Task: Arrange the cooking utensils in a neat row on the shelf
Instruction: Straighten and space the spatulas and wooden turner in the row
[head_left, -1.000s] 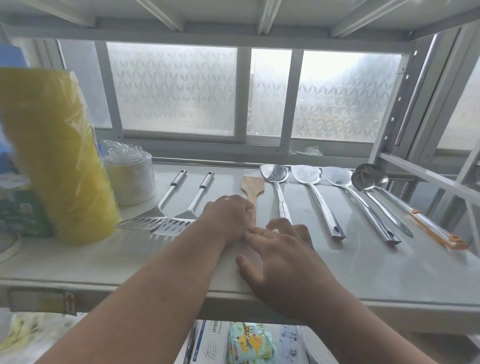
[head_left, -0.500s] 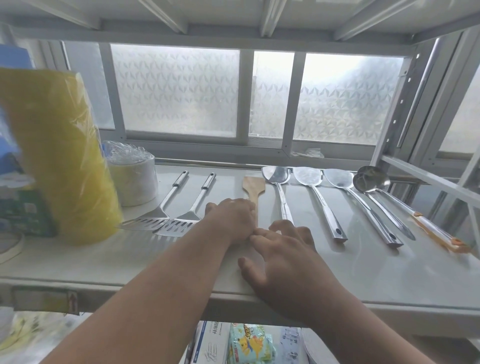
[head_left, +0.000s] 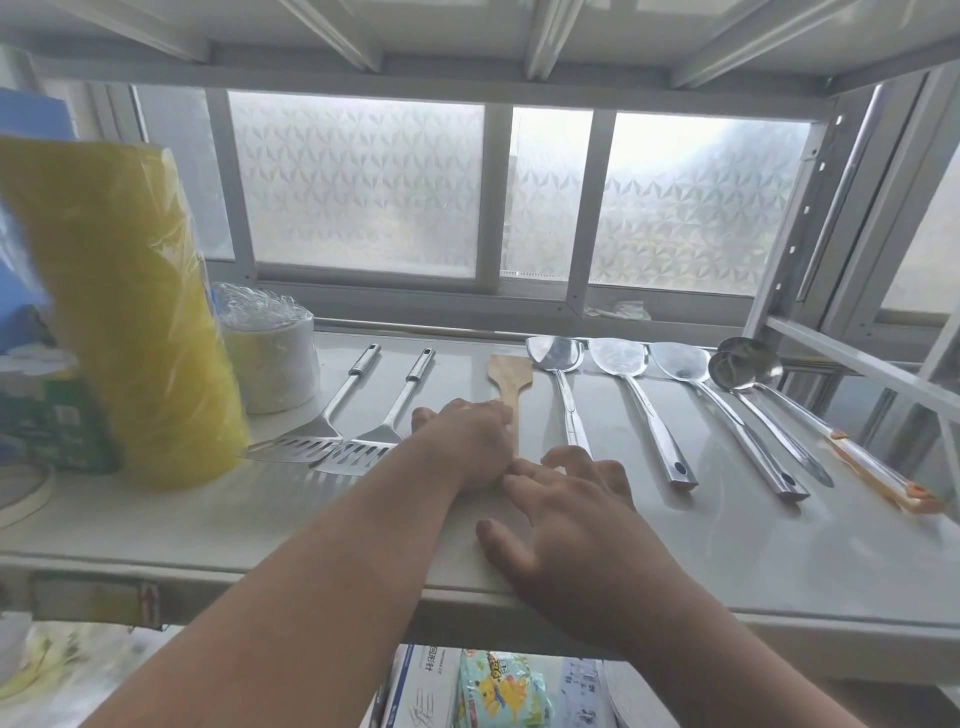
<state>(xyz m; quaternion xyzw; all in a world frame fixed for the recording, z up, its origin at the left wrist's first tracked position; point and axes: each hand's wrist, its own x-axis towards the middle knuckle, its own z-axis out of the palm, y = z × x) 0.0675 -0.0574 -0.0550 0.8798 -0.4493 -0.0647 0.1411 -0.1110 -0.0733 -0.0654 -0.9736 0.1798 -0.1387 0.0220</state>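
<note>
Wooden spatula (head_left: 510, 382), the one piece in hand, lies in the middle of the frame on the white shelf (head_left: 779, 561), its blade toward the window and its handle running down under both hands. It looks light and stiff, with a dry grain that should not slip; my guess is that the lower handle is the place to take it, since the blade end gives little to pinch. The left hand (head_left: 467, 447) covers the handle with its fingers curled, though whether they close round the wood is hidden (the knuckles block the view). The right hand (head_left: 566, 512) rests on the shelf just below, fingers spread and relaxed, fingertips touching the left hand. The steel pieces probably weigh more and slide easily on the smooth shelf. Counted: two slotted turners (head_left: 332, 447) at centre left, blades toward the viewer; one wooden spatula; three steel spatulas (head_left: 618, 358) to its right; two ladles (head_left: 737, 370) at the far right, overlapping, one with an orange handle (head_left: 878, 475). A yellow wrapped roll (head_left: 119, 312) stands at left.
</note>
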